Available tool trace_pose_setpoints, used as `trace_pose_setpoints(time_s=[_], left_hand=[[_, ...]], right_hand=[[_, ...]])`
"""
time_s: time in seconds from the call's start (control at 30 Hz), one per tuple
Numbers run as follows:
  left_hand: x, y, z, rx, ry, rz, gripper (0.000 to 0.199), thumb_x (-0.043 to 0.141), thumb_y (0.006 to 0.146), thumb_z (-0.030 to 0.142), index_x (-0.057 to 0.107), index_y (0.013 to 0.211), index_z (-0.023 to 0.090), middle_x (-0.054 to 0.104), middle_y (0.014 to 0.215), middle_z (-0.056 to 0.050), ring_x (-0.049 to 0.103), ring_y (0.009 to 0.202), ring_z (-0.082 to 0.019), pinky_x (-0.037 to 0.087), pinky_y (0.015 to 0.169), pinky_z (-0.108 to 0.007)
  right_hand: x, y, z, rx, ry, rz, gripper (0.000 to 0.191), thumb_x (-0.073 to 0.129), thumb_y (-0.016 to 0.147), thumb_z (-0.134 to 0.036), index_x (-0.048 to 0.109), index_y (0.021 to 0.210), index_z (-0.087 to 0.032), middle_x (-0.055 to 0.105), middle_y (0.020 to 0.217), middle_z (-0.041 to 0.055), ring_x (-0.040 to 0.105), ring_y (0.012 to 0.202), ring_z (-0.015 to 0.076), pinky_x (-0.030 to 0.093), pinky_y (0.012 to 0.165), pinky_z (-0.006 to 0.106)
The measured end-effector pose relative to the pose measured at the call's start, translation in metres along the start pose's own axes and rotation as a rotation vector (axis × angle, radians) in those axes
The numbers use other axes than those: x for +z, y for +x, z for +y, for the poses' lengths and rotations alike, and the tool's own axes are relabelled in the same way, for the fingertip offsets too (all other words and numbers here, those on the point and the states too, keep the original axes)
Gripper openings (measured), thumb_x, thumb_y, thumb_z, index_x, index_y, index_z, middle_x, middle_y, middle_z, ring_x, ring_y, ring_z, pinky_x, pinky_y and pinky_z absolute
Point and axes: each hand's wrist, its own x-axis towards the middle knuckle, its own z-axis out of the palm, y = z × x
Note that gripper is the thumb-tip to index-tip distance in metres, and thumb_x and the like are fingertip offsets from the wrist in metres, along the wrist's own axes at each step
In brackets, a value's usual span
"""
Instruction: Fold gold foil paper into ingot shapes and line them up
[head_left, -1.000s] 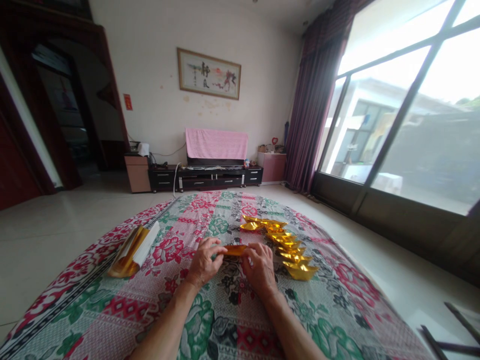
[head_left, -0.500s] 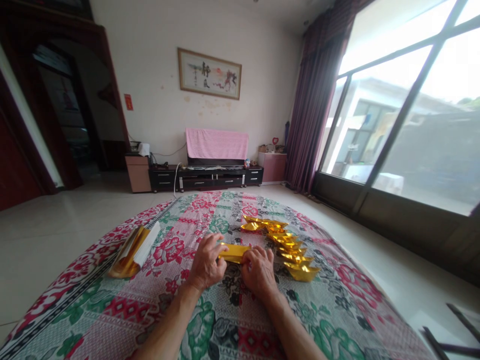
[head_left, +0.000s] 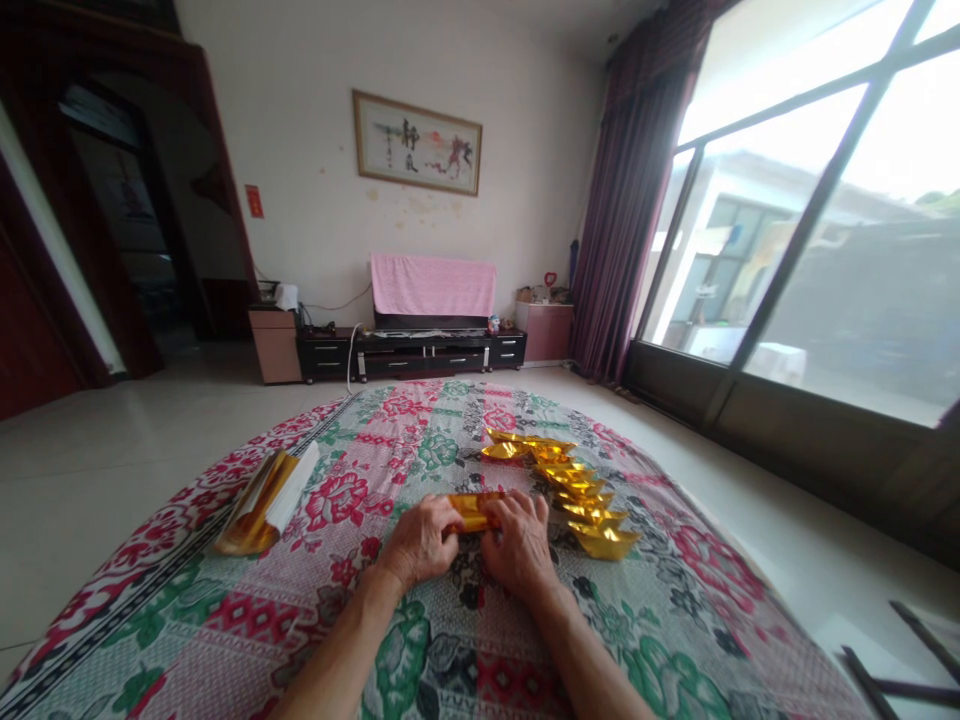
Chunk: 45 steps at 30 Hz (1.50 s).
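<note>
Between my two hands is a narrow folded strip of gold foil paper (head_left: 474,512), just above or on the flowered cloth. My left hand (head_left: 421,540) pinches its left end, with the fingers curled round. At the other end, my right hand (head_left: 517,540) grips it with bent fingers over the top; the thumb side is partly hidden. To the right of my right hand, several gold foil paper ingots (head_left: 604,540) lie in an overlapping row that runs away toward the back.
A flowered cloth (head_left: 442,450) covers the round table. On the left lies a curled stack of gold and white paper sheets (head_left: 262,500). Beyond the table stand a low black TV cabinet (head_left: 427,360) and a pink-covered TV (head_left: 433,285). Dark metal bars (head_left: 915,690) show at lower right.
My left hand has closed its fingers down on the left end of the gold paper, where they were raised before. The strip now looks shinier and more rounded. My right hand has barely moved.
</note>
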Motion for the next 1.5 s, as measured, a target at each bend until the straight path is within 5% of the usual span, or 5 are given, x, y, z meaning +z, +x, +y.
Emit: trace_pose_setpoints(time_s=[0.23,0.5,0.87,1.17,1.5], left_hand=[[0.002,0.0,-0.002,-0.014,0.001,0.025,0.017,0.049,0.068,0.011,0.063,0.07,0.02,0.06,0.075,-0.003,0.053,0.081,-0.016,0.043,0.076,-0.027],[0.006,0.001,-0.008,-0.069,-0.037,0.037,0.02,0.047,0.076,0.017,0.067,0.075,0.021,0.062,0.077,-0.003,0.055,0.082,-0.015,0.043,0.079,-0.025],[0.007,0.007,-0.006,-0.216,-0.035,0.043,0.023,0.048,0.073,0.014,0.063,0.09,0.021,0.061,0.075,-0.001,0.055,0.075,-0.014,0.042,0.073,-0.024],[0.007,0.005,-0.005,-0.244,0.048,0.057,0.013,0.052,0.073,0.017,0.064,0.077,0.02,0.061,0.076,-0.003,0.054,0.077,-0.015,0.041,0.075,-0.026],[0.003,0.006,-0.014,-0.236,0.011,-0.011,0.025,0.045,0.078,0.017,0.069,0.081,0.022,0.066,0.08,-0.003,0.057,0.079,-0.015,0.042,0.075,-0.026]], right_hand=[[-0.005,-0.002,-0.001,-0.003,-0.023,-0.04,0.006,0.055,0.069,-0.022,0.061,0.07,-0.022,0.06,0.084,0.0011,0.043,0.091,0.0193,0.02,0.086,0.035],[-0.005,-0.004,0.002,0.002,-0.008,-0.058,0.022,0.044,0.084,-0.027,0.064,0.076,-0.024,0.06,0.085,0.0013,0.046,0.087,0.0158,0.023,0.08,0.03],[0.003,0.002,0.004,0.129,-0.026,-0.069,0.026,0.041,0.086,-0.027,0.062,0.071,-0.023,0.056,0.076,0.0011,0.047,0.076,0.0141,0.026,0.072,0.026],[0.004,0.003,0.005,0.156,-0.041,-0.064,0.015,0.051,0.08,-0.028,0.063,0.073,-0.024,0.057,0.076,0.0017,0.048,0.077,0.0162,0.027,0.071,0.027],[0.001,0.005,0.012,0.132,-0.02,-0.095,0.016,0.052,0.08,-0.033,0.065,0.074,-0.025,0.059,0.077,0.0015,0.05,0.078,0.0162,0.029,0.07,0.027]])
